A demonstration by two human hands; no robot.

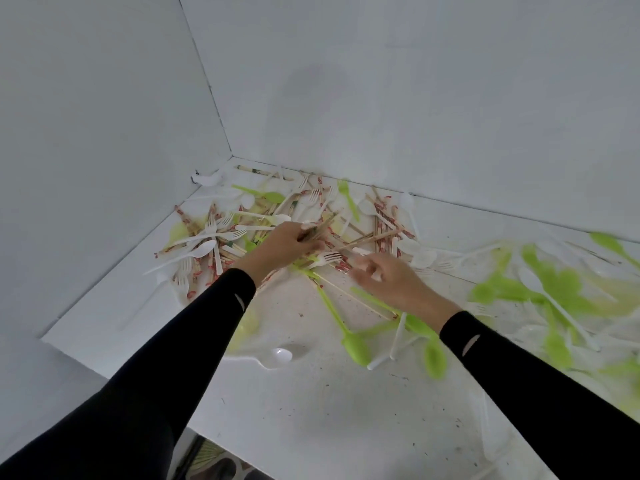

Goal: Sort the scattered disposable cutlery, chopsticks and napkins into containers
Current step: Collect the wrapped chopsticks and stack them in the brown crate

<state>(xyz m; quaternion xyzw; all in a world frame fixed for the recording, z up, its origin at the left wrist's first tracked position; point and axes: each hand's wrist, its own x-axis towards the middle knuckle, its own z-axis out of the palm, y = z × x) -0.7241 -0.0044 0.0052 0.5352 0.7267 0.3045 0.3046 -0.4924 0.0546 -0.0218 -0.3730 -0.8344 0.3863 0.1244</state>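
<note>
Gathering chopsticks [320,230] from the heap in the far corner; no container is in view.
Left hand [284,244] curls its fingers round several bare chopsticks, their tips fanning out to the far right over the heap; right hand [391,278] hovers just beside a white fork [325,258] with fingers loosely bent, too blurred to tell whether it pinches anything; forks, spoons and paper-wrapped chopsticks [384,220] lie crossed over one another on the table [329,410], with green spoons [353,344] nearer and more off to the right; likely trouble: the splayed bundle could slip, or drag tangled forks along when lifted, since tines hook the sticks; a mixed handful would then land in the wrong container.
</note>
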